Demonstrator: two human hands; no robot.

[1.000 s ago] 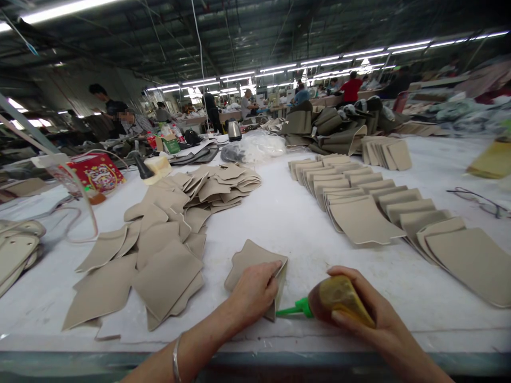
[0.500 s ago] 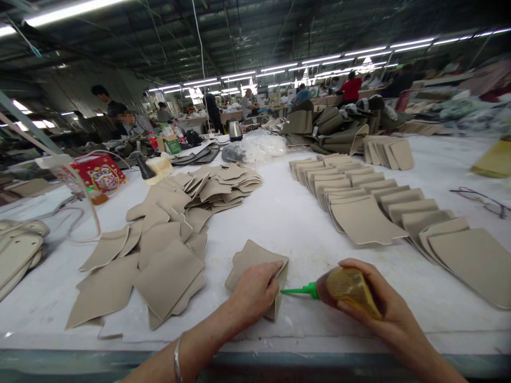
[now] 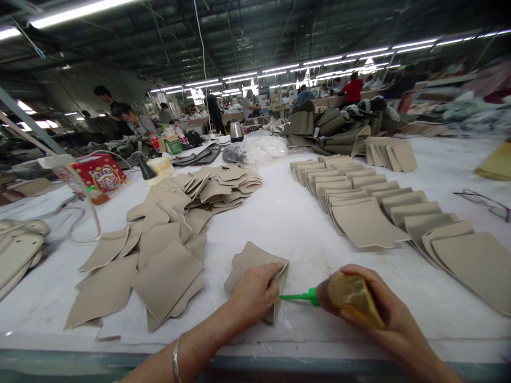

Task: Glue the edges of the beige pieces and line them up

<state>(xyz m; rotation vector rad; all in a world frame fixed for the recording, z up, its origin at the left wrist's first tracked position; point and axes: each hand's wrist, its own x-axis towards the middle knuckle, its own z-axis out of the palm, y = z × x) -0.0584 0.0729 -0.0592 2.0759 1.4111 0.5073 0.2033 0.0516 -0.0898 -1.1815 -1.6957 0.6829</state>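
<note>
Near the table's front edge lies a beige leather-like piece, its right edge folded up. My left hand grips that edge, fingers closed on it, with a bracelet on the wrist. In my right hand is a squeeze bottle of amber liquid, tipped on its side. Its long green nozzle points left, and the tip is at the folded edge beside my left fingers. Whether liquid comes out cannot be seen.
Loose beige pieces are heaped on the left. Overlapping rows of similar pieces stand on the right, near eyeglasses. A kettle, a plastic bag and a red box are farther back. Several people work beyond.
Almost nothing differs. The bottle in my right hand sits very slightly lower, its nozzle tip still at the piece's edge. My left hand keeps its grip.
</note>
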